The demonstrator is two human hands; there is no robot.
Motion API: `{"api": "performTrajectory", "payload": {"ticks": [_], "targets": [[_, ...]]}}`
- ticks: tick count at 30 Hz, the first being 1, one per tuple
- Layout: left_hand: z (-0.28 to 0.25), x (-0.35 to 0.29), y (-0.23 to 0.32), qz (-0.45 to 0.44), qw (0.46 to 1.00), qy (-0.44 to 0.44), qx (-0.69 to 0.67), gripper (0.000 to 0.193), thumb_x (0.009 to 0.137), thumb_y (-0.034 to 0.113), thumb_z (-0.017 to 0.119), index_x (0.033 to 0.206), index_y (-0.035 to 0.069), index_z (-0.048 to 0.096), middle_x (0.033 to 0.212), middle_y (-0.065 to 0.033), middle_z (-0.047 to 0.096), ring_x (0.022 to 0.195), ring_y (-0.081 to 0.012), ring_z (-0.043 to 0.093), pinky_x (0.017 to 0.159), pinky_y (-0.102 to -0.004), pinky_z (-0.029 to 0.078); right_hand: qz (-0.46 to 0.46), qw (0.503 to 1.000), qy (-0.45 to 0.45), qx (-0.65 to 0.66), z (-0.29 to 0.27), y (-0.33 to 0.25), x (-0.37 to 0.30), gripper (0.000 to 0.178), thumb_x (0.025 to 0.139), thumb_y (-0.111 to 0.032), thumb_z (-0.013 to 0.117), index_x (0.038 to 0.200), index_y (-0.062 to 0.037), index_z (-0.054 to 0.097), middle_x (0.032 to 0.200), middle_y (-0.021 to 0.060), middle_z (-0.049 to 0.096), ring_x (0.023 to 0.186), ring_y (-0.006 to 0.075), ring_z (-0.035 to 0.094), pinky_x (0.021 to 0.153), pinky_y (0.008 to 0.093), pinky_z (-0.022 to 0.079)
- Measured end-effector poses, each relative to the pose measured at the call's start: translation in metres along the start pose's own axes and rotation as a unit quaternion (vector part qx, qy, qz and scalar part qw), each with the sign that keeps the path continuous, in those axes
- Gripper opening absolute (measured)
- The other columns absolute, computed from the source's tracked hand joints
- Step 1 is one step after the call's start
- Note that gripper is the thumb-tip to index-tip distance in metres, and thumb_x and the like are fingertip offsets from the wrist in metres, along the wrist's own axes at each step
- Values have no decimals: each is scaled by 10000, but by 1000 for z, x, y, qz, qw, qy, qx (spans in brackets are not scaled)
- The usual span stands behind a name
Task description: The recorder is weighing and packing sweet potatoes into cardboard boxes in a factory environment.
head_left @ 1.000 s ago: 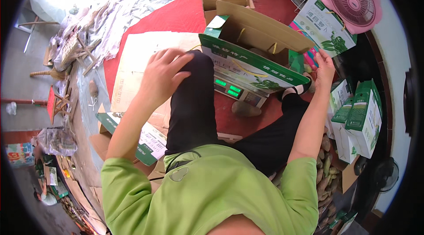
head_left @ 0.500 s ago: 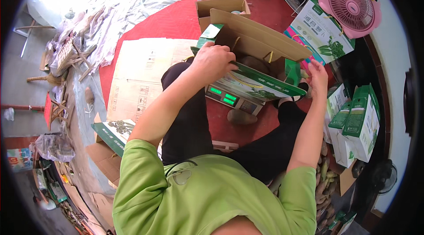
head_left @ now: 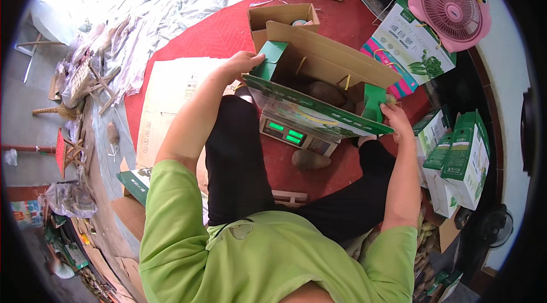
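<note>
An open green carton [head_left: 296,101] with brown inner walls and yellow cord handles stands on a digital scale [head_left: 296,136] between my legs. Inside it lie brown tuber-like roots [head_left: 326,92], partly hidden by the front panel. My left hand [head_left: 242,64] grips the green end flap at the carton's left, fingers bent at its edge. At the opposite end, my right hand [head_left: 397,121] pinches the green flap near the front corner. A loose brown root [head_left: 310,159] rests on the red floor [head_left: 279,166] just before the scale.
Behind the carton is a smaller brown box [head_left: 265,17]. Flattened cardboard [head_left: 171,92] lies left. To the right are a pink fan [head_left: 454,11], a printed carton [head_left: 410,41] and several green-white boxes [head_left: 467,155]. More roots [head_left: 424,246] lie beside my right arm.
My left hand has moved from the front panel's top edge outward to the left end flap. My right hand has lowered onto the right flap. Both end flaps now show more.
</note>
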State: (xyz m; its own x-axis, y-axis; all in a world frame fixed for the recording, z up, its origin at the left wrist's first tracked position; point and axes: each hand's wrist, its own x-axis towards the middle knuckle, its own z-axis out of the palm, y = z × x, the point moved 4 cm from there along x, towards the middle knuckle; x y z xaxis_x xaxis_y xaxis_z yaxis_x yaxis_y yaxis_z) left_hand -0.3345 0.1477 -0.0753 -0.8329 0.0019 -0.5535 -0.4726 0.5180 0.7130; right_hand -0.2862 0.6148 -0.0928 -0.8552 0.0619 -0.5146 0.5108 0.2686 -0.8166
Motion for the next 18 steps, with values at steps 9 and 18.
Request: {"api": "performTrajectory", "payload": {"ticks": [9, 18], "targets": [[17, -3, 6, -48, 991, 59, -112, 599, 899, 520, 563, 1141, -23, 631, 1029, -118, 664, 966, -193, 612, 827, -345, 464, -7, 998, -30, 49, 0, -1, 8, 375, 920, -269, 585, 1174, 6, 593, 1043, 68, 646, 924, 170, 604, 810, 300, 462], [-27, -22, -14, -9, 978, 152, -139, 725, 904, 555, 506, 1138, -126, 578, 1055, -232, 643, 941, -282, 648, 767, -393, 499, -49, 979, -75, 184, 15, -43, 11, 367, 922, -312, 596, 1170, -42, 585, 1062, 61, 644, 934, 192, 623, 818, 338, 489]]}}
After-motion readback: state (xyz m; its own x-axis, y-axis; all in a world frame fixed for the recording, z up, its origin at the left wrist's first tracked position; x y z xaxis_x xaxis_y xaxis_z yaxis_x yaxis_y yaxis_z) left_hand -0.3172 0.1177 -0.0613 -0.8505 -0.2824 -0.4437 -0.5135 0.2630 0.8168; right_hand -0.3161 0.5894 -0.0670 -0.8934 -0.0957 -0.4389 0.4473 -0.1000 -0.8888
